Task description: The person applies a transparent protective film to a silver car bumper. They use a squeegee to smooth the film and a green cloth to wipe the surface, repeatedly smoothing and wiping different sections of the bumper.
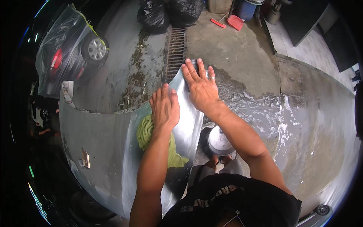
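A grey, wet car hood (102, 132) spreads out on my left, its pale front corner pointing away from me. My right hand (201, 89) lies flat on that far corner with its fingers spread; a dark edge shows between the fingertips, and I cannot make out what it is. Just left of it and nearer to me, my left hand (165, 108) rests palm down on the hood, fingers stretched out. A crumpled green cloth (176, 155) lies on the hood beside and under my left wrist. What the palms cover is hidden.
A bucket of whitish water (220, 140) stands by my feet. Foamy water runs over the concrete floor (242, 56). Beyond are a drain grate (176, 45), black garbage bags (185, 13), a red dustpan (235, 22) and a plastic-covered car (62, 49).
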A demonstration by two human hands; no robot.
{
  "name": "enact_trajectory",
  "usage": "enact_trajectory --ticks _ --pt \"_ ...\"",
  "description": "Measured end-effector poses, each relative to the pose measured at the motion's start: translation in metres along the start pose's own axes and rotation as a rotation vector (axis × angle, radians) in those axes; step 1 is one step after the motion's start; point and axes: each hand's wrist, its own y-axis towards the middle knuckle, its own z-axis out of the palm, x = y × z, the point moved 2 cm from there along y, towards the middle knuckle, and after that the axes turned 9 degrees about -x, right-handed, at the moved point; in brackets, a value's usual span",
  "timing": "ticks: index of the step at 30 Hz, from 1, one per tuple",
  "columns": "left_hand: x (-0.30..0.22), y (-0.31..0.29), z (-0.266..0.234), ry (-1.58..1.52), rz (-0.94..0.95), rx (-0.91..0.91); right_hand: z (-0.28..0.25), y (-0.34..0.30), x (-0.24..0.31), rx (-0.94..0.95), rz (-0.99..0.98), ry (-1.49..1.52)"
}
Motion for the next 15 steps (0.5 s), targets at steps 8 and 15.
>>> enact_trajectory --ticks 8,15 --pt "-0.002 0.006 0.004 -0.046 0.058 -0.086 -0.017 0.028 0.015 0.169 -0.002 -0.193" --pt "0.001 0.008 0.008 -0.028 0.113 -0.135 -0.031 0.049 0.025 0.317 -0.018 -0.356"
